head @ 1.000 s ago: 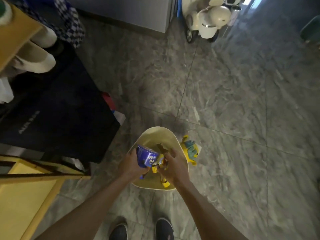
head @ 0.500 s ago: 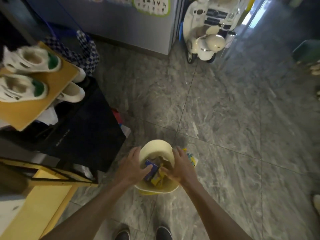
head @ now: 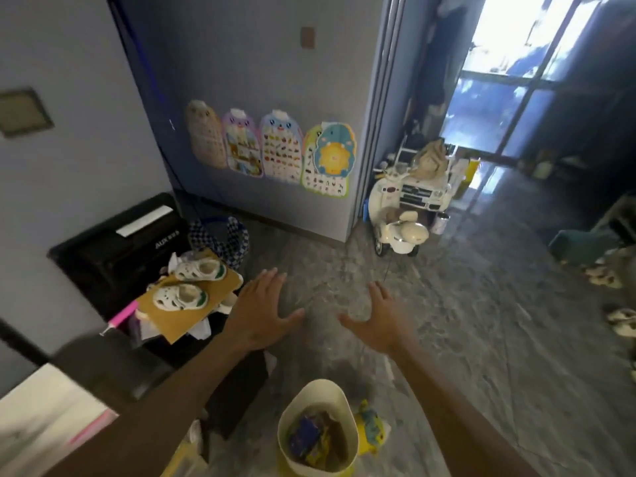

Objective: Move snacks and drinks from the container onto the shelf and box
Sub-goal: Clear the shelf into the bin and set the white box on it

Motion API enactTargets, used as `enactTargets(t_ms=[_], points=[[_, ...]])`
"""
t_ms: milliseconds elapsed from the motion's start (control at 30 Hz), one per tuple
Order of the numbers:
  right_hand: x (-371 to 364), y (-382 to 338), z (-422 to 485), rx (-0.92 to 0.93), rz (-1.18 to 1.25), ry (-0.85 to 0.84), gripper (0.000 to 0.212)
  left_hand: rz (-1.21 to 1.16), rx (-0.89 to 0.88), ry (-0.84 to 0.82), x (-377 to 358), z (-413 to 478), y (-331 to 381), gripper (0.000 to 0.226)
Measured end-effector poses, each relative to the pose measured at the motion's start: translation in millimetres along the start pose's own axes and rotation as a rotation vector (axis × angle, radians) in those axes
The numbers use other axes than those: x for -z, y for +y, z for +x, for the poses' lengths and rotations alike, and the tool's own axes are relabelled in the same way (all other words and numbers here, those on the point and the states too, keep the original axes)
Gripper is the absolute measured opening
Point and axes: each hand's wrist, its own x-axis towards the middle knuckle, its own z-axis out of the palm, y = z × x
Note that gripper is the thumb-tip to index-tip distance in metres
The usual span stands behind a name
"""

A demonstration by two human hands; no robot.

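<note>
A cream bucket-like container [head: 339, 404] stands on the grey floor at the bottom centre, holding a blue snack packet [head: 303, 433] and yellow packets [head: 318, 452]. My left hand [head: 263, 308] and my right hand [head: 380, 318] are both raised well above and beyond the container, palms down, fingers spread, holding nothing. A yellow and teal toy or packet [head: 370, 430] lies on the floor against the container's right side.
A black box-like unit [head: 113, 249] stands left, with a cardboard sheet [head: 179, 318] carrying two white shoes [head: 180, 297]. A pale surface [head: 38, 421] fills the lower left. A white toy scooter [head: 399, 228] is parked by the wall. Shoes [head: 619, 321] lie at the right.
Both hands have let go of the packets and lifted out of the container. The view has tilted up from the floor toward the wall and doorway.
</note>
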Motion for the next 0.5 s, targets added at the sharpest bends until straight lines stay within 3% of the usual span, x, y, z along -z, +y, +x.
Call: enactTargets(t_ms=[233,400,500], points=[[78,-75,7,0.268,0.012,0.009,0.12,0.004,0.1,0.093,106,-40,-9,0.097],[72,-136,9,0.434,-0.004,-0.053,0.116,0.034,0.237,0.184,138,-94,-53,0.111],[54,-177,5,0.509,0.02,-0.097,0.117,0.076,0.331,0.175,156,-135,-81,0.102]])
